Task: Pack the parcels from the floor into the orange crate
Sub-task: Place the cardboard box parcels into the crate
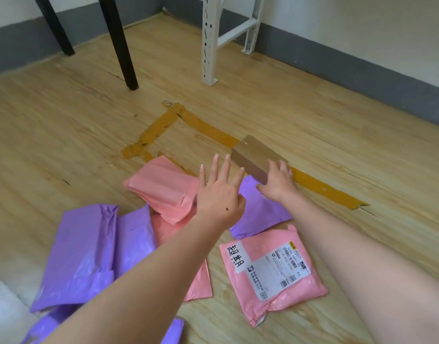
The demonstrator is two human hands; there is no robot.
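One box (254, 155) under right hand (279, 181) — three pink parcels (273, 271), four purple parcels (77, 249)

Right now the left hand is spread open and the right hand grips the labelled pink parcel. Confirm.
Wrong parcel: the head view shows the right hand gripping the cardboard box, not the labelled pink parcel. The left hand is spread open.
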